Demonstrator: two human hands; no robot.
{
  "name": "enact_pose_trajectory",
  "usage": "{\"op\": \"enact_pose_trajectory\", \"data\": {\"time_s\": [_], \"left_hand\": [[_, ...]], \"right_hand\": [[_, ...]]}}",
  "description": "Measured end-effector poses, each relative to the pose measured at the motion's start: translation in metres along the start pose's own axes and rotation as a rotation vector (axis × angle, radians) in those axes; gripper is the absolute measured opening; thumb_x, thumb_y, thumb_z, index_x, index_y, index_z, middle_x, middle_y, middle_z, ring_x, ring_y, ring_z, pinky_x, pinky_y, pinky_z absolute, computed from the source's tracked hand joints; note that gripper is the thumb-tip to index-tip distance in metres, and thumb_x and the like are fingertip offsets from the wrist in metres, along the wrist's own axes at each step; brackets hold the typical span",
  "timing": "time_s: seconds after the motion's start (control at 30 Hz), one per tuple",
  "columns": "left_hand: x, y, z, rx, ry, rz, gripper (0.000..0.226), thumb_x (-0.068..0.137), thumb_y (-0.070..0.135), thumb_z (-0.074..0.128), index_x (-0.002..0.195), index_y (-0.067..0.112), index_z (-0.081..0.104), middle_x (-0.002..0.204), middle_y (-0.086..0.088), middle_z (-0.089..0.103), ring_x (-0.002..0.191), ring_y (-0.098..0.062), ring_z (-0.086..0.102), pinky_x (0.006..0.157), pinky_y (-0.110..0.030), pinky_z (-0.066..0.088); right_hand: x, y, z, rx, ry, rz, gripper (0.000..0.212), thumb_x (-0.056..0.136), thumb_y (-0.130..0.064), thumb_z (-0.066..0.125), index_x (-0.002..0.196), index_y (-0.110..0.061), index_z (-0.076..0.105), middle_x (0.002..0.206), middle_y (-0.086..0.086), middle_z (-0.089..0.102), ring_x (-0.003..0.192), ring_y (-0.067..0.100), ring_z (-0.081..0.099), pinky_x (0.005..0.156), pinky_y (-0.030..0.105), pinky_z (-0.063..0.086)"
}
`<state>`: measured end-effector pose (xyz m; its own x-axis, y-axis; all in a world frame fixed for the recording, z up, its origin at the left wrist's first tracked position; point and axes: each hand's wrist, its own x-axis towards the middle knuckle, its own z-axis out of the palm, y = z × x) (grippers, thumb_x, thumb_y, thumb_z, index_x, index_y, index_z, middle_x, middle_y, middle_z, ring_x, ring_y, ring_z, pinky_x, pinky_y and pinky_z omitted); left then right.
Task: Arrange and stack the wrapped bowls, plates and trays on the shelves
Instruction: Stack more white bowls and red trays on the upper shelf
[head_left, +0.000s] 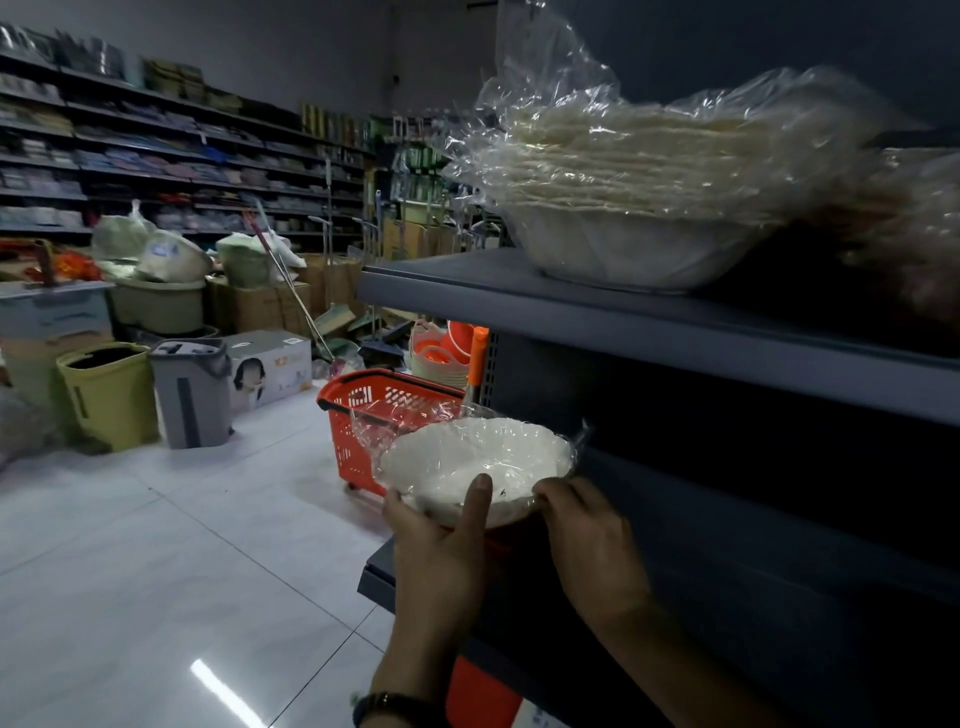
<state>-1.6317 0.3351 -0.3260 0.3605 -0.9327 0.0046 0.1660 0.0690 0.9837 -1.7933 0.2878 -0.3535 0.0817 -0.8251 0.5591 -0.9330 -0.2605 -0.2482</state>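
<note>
Bowl, white and sealed in clear film, hangs in the air at the front left corner of the lower shelf, under the upper shelf; whether its base touches the lower shelf I cannot tell, since the hands hide it. The left hand cups the near left side from below, with its thumb laid over the rim onto the film. The right hand has its fingers curled on the near right rim. The main risk, as I judge it, is a slip. The film looks slick and loose, so a thumb pressing on wrap rather than on the rim could slide. Much of the bowl sits out past the shelf's end, above the floor and near the basket, so a dropped bowl would fall clear of the shelf. A loose tail of film sticks out at the far left and could catch on the shelf's post as the bowl goes in. The lower shelf is very dark, which makes its depth hard to judge. A high lift could also knock the upper shelf, where the stack stands near the edge. The bowl is round, so it has no true long axis. Its mouth faces up, tipped slightly toward the person, and the film tail points left and away.
</note>
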Motion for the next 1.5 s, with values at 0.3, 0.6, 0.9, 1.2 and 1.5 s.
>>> {"op": "enact_pose_trajectory", "data": {"time_s": [0.3,0.6,0.9,1.2,1.5], "left_hand": [[-0.036,0.01,-0.014,0.048,0.256,-0.04,0.069,0.097,0.012,0.062,0.156,0.022,0.029,0.125,-0.009,0.066,0.106,-0.029,0.062,0.089,-0.037,0.044],[-0.103,0.05,-0.093,0.101,0.381,0.097,0.063,0.079,0.027,0.061,0.139,0.039,0.051,0.116,-0.002,0.073,0.1,-0.033,0.071,0.089,-0.057,0.061],[-0.186,0.123,-0.162,0.199,0.391,0.21,0.043,0.089,0.025,0.065,0.126,0.046,0.059,0.104,0.002,0.07,0.081,-0.029,0.075,0.077,-0.054,0.065],[-0.223,0.206,-0.163,0.131,0.37,0.392,0.039,0.083,0.023,0.061,0.119,0.035,0.063,0.083,0.006,0.077,0.07,-0.026,0.074,0.074,-0.051,0.064],[-0.205,0.318,-0.079,0.128,0.169,0.69,0.017,0.08,0.034,0.06,0.097,0.035,0.059,0.086,-0.014,0.074,0.074,-0.04,0.07,0.069,-0.059,0.061]], "right_hand": [[-0.053,-0.025,-0.053,0.111,0.167,-0.114,0.03,0.101,-0.05,0.054,0.11,-0.032,0.075,0.106,-0.009,0.069,0.095,0.014,0.072,0.078,0.032,0.062],[-0.089,-0.053,-0.145,0.572,0.024,0.278,0.092,0.081,-0.062,0.08,0.159,-0.04,0.036,0.145,-0.012,0.056,0.134,0.012,0.056,0.11,0.036,0.047],[-0.116,-0.121,-0.194,1.077,-0.126,0.154,0.05,0.084,-0.009,0.087,0.125,-0.033,0.07,0.103,-0.007,0.081,0.094,0.012,0.078,0.094,0.047,0.062],[-0.114,-0.154,-0.286,1.18,0.045,-0.062,0.051,0.086,-0.003,0.084,0.122,-0.037,0.071,0.105,-0.002,0.082,0.099,0.019,0.078,0.086,0.036,0.063],[-0.048,-0.119,-0.411,1.057,0.199,-0.139,0.084,0.062,-0.037,0.096,0.138,-0.031,0.06,0.108,-0.017,0.08,0.105,0.004,0.075,0.091,0.025,0.058]]}}
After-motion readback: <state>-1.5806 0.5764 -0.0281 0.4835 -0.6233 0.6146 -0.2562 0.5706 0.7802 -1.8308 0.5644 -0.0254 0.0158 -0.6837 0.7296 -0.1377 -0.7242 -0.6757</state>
